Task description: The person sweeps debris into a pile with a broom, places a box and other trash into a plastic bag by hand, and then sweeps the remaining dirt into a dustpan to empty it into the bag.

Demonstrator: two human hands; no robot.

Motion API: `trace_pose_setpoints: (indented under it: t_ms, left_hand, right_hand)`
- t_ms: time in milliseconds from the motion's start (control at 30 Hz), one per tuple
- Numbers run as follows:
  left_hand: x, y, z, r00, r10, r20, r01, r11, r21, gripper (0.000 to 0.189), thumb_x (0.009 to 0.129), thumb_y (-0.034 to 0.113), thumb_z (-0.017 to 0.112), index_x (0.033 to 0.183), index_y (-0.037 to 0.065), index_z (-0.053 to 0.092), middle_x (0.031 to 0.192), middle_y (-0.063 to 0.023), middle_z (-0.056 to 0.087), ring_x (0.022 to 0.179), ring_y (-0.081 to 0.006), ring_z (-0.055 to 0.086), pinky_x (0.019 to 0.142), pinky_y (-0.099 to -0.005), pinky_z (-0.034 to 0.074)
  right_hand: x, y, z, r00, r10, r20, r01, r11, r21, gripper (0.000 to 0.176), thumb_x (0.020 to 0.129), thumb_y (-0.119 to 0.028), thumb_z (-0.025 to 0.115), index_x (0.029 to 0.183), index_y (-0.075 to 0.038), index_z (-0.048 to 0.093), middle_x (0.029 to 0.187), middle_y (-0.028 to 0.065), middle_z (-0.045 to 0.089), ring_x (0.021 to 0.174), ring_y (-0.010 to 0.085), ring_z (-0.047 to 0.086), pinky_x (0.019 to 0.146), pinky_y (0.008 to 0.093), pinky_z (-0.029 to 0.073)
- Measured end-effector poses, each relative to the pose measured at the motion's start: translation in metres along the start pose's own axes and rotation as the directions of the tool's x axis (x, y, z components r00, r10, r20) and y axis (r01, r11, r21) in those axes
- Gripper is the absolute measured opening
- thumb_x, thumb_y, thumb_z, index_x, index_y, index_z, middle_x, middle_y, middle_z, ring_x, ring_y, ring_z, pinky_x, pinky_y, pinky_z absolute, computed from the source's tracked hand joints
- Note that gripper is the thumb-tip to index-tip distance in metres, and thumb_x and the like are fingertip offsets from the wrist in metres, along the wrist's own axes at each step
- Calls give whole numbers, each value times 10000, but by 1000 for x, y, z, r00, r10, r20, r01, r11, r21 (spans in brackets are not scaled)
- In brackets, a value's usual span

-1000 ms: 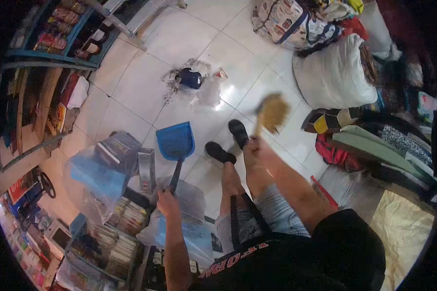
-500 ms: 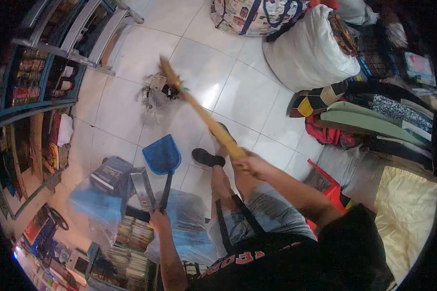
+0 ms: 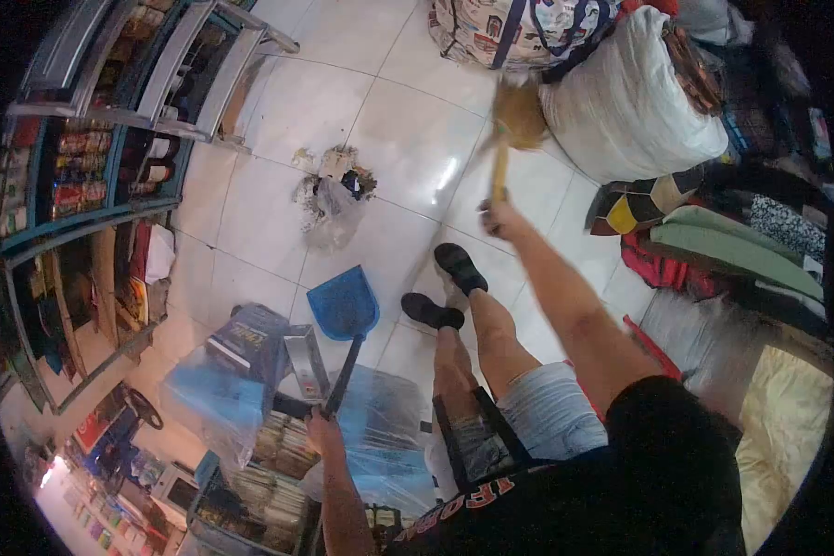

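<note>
My right hand (image 3: 503,220) is closed round the yellowish handle of a broom (image 3: 500,171). The broom's straw head, blurred by motion, is on the floor beside a white wrapped bundle (image 3: 612,111). At lower left, my left hand (image 3: 322,431) grips the long dark handle of a blue dustpan (image 3: 343,304); its pan rests on the tiles. Between the dustpan and the shelving lies a dirt pile (image 3: 347,176) with dark bits and a crumpled clear plastic piece (image 3: 335,218). The broom head is well to the right of this pile.
Shelves (image 3: 111,208) with jars and bottles line the left, a metal ladder (image 3: 171,83) leaning there. Plastic-covered boxes (image 3: 246,343) stand beside the dustpan. A printed bag (image 3: 519,32) sits at the top; piled fabrics and a green item (image 3: 727,246) lie at right.
The broom has swung from over the dirt pile to the right, its head now beside the white bundle. My right hand has reached further out. The dustpan stays by the pile.
</note>
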State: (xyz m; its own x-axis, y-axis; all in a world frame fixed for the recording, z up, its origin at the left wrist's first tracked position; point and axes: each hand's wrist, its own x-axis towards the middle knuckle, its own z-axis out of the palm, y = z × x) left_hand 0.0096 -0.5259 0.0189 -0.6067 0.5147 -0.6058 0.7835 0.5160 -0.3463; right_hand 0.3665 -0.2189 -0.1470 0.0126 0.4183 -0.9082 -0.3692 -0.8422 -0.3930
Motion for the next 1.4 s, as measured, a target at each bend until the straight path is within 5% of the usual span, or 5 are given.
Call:
trace_pose_setpoints:
  t_ms: [133,600,867,1067,1400]
  left_hand:
    - [-2,-6,8,992,102,-77,-102,995,0,303,675,225,557,919,56,497,851,-134,500,719,-264,518,576,-342,455]
    - [14,-14,13,983,-86,165,84,996,17,325,677,247,548,954,92,480,951,-126,468,707,-234,529,581,-350,457]
    - [6,-2,-8,978,-129,161,123,991,44,338,666,258,557,938,71,481,941,-127,467,739,-262,519,595,-352,454]
    - [8,3,-20,941,-158,298,175,984,-30,354,668,265,556,942,56,474,920,-129,476,773,-263,515,600,-338,460]
    - [8,-10,-16,985,-143,101,150,986,-70,378,665,237,561,994,90,448,984,-122,445,733,-275,529,595,-334,462]
  right_hand:
    - [-59,50,47,998,-32,55,50,933,-355,763,590,-8,493,1205,-140,62,617,83,447,394,172,416,274,275,316]
    - [-84,-112,-23,978,-209,-1,170,802,-572,629,647,-41,476,1168,-262,201,607,40,420,356,90,322,276,209,273]
    - [17,6,39,973,-197,116,220,666,-713,690,622,-19,442,1192,-185,91,583,108,415,335,160,365,262,288,289]
    - [-118,-28,20,936,229,269,-50,840,-541,689,609,12,509,1178,-241,214,529,42,396,343,106,346,271,222,256]
    - [-58,-104,-40,984,-134,-116,46,825,-563,362,755,-137,398,1087,-233,291,574,39,425,368,90,352,283,203,317]
